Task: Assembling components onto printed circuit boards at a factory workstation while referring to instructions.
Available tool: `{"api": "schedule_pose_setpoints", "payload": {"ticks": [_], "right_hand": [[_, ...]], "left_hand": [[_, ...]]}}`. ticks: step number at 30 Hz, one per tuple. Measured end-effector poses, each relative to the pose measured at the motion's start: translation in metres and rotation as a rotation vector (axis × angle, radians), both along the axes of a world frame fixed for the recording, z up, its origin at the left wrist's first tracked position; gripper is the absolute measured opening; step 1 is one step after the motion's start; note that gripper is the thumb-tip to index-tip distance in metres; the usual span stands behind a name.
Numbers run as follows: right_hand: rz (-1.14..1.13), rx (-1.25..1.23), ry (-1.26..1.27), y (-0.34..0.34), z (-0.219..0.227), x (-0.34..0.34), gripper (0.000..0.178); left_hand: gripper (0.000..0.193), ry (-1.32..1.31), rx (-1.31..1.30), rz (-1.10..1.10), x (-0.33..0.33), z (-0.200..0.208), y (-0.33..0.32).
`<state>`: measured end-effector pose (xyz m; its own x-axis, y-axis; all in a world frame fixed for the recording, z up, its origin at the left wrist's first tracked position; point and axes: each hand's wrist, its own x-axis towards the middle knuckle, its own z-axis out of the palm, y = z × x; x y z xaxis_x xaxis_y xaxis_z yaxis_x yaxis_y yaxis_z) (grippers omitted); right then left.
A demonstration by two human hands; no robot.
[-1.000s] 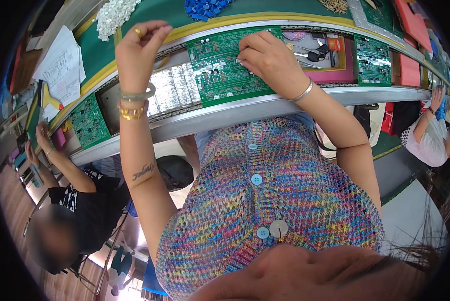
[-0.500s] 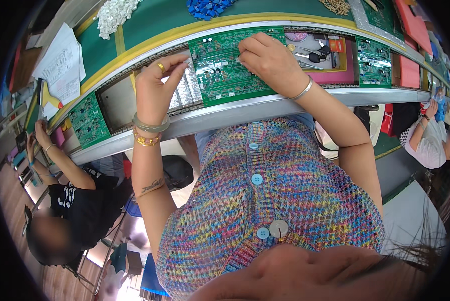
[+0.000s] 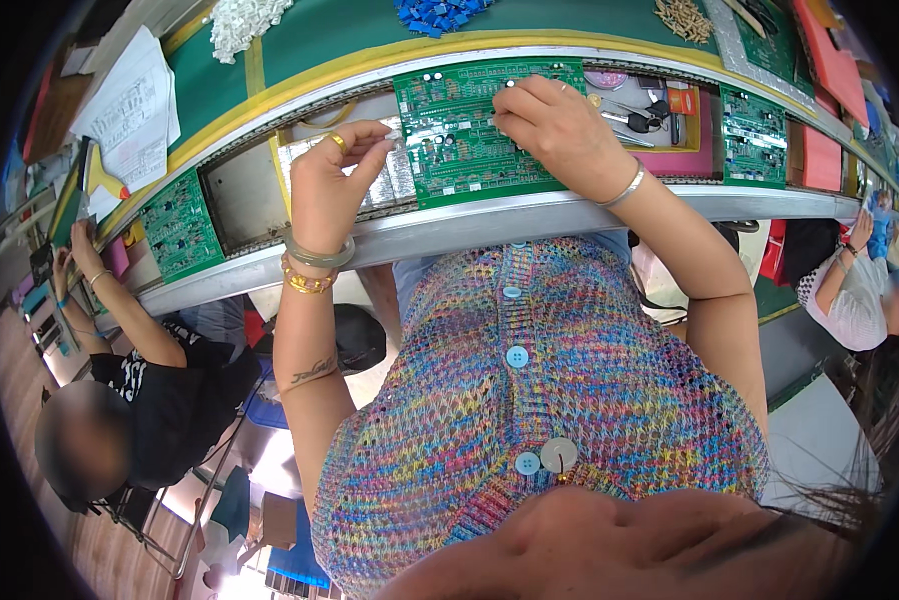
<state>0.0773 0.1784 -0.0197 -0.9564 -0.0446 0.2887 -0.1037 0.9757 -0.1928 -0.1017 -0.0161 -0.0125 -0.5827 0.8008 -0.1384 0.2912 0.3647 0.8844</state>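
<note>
A green circuit board (image 3: 449, 150) with many small components lies across the rails in front of me. Over its right half is my right hand (image 3: 564, 135), fingers bent and drawn together with the tips down at the board. Whatever those fingers hold is hidden beneath them. My left hand (image 3: 331, 195) hovers just beyond the board's left edge, thumb and forefinger pinched on a small pale part (image 3: 393, 134). Its exact kind is too small to tell.
More circuit boards sit on the line, left (image 3: 181, 225) and right (image 3: 753, 135). A tray (image 3: 691, 132) holds keys and tools. Beyond the rail (image 3: 369, 67) lie piles of white (image 3: 244, 25), blue (image 3: 439, 14) and tan parts (image 3: 681, 18). Another person's hands (image 3: 84, 255) work at left.
The whole view has shifted slightly, so the board and both hands appear a little further right and lower. My left hand is slightly lower relative to the board; my right hand stays over it.
</note>
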Motion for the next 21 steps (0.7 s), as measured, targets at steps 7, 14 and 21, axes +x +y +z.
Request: {"api": "schedule_pose_setpoints", "payload": {"ticks": [7, 14, 21], "right_hand": [[-0.391, -0.129, 0.09, 0.058, 0.01, -0.058, 0.015], [-0.171, -0.111, 0.236, 0.095, 0.002, -0.132, 0.007], [-0.185, 0.047, 0.215, 0.101, -0.018, -0.153, 0.01]], "left_hand": [[0.016, -0.016, 0.008, 0.039, 0.004, -0.003, -0.004], [0.016, 0.07, -0.042, 0.05, 0.011, -0.001, -0.01], [0.012, 0.366, 0.064, -0.049, 0.018, 0.0, 0.002]]}}
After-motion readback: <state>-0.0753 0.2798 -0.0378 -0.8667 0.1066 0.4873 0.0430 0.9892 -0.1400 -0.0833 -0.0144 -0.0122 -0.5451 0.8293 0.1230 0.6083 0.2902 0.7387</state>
